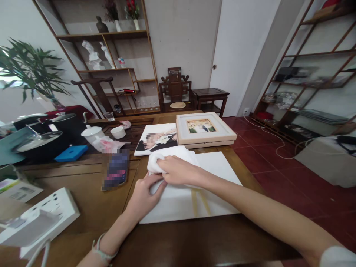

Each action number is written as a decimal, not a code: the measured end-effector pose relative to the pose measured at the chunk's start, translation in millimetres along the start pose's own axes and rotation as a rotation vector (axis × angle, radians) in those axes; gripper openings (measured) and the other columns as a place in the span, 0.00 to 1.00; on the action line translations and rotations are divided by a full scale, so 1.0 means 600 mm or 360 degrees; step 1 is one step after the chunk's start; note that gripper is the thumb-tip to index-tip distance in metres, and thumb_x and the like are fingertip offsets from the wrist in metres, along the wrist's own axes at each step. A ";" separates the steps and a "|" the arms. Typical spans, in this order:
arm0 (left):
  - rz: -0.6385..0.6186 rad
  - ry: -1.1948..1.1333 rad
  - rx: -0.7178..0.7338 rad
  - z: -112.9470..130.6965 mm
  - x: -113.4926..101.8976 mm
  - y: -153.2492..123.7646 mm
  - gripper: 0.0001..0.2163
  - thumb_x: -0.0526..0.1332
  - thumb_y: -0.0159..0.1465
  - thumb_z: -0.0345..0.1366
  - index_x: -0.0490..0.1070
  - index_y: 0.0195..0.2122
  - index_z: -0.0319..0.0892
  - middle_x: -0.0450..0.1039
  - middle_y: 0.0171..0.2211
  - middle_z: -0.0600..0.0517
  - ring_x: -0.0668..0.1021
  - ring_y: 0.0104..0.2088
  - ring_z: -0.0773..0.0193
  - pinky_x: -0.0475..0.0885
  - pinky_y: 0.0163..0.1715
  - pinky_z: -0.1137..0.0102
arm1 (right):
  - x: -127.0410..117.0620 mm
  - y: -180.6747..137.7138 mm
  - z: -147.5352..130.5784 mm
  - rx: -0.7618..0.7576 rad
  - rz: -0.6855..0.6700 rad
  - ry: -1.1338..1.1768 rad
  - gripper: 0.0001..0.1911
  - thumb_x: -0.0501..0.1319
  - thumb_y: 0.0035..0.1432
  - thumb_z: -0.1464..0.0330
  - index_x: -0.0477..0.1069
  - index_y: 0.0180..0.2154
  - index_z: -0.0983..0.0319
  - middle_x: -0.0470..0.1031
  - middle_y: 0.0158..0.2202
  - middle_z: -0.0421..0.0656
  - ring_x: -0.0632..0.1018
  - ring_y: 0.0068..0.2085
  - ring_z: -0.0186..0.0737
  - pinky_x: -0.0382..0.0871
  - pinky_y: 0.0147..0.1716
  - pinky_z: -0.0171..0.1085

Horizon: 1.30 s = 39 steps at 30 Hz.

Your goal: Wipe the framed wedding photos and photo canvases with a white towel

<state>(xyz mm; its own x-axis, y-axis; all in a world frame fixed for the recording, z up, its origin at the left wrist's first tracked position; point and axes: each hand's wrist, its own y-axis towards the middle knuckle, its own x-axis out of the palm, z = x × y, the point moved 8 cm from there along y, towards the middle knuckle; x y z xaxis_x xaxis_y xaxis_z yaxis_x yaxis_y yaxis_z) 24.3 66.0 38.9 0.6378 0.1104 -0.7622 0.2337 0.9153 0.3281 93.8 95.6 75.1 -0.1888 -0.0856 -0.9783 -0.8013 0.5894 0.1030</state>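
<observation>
A white board or flat panel (222,178) lies on the wooden table, with two yellowish strips (205,203) running toward its near edge. My right hand (178,170) is closed on a bunched, fluffy white cloth (178,151) and presses it down at the panel's left part. Right beside it, my left hand (146,194) rests at the panel's left edge. Its thumb and forefinger come together under my right fingers, and what they pinch is hidden. Part of the cloth spreads over the panel's far side.
Beyond the panel lie a photo print (164,138) and a pale framed picture (205,139). To the left are a phone (116,170), a blue box (71,153), a white teapot (92,132), a small cup (118,132), a dark pot (41,146) and a power strip (55,215).
</observation>
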 end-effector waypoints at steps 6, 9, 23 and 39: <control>0.0001 -0.0048 0.0005 -0.016 0.010 -0.005 0.14 0.57 0.60 0.38 0.74 0.46 0.44 0.75 0.47 0.50 0.76 0.49 0.56 0.59 0.59 0.55 | -0.013 -0.093 0.075 0.0290 0.0048 -0.0083 0.12 0.51 0.49 0.79 0.66 0.37 0.66 0.74 0.34 0.51 0.74 0.36 0.47 0.61 0.29 0.37; 0.0015 -0.0057 0.0012 -0.016 0.011 -0.006 0.14 0.58 0.60 0.38 0.74 0.45 0.44 0.76 0.47 0.50 0.75 0.50 0.57 0.59 0.59 0.56 | -0.021 -0.161 0.120 0.0478 0.0043 -0.0148 0.11 0.51 0.50 0.79 0.67 0.36 0.66 0.74 0.33 0.51 0.74 0.34 0.47 0.64 0.30 0.38; 0.0026 0.0020 0.0061 -0.012 0.013 -0.004 0.14 0.57 0.60 0.38 0.73 0.46 0.44 0.75 0.47 0.49 0.75 0.50 0.56 0.61 0.58 0.54 | 0.015 -0.283 0.096 0.0176 0.0332 -0.0370 0.16 0.54 0.59 0.69 0.70 0.21 0.65 0.48 0.65 0.53 0.48 0.64 0.57 0.50 0.58 0.60; -0.0034 0.0027 0.0056 -0.011 0.015 -0.003 0.16 0.57 0.61 0.39 0.73 0.48 0.41 0.72 0.51 0.47 0.71 0.54 0.55 0.59 0.59 0.54 | 0.026 -0.334 0.002 0.0141 0.0142 -0.0202 0.08 0.61 0.53 0.67 0.73 0.23 0.61 0.53 0.63 0.49 0.50 0.63 0.60 0.44 0.60 0.59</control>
<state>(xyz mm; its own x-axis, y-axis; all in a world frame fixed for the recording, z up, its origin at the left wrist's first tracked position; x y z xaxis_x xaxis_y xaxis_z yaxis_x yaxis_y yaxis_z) 24.7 67.8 27.7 0.6200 0.0979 -0.7785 0.2730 0.9033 0.3310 252.5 -22.8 38.8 -0.1792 0.0686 -0.9814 -0.7304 0.6590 0.1794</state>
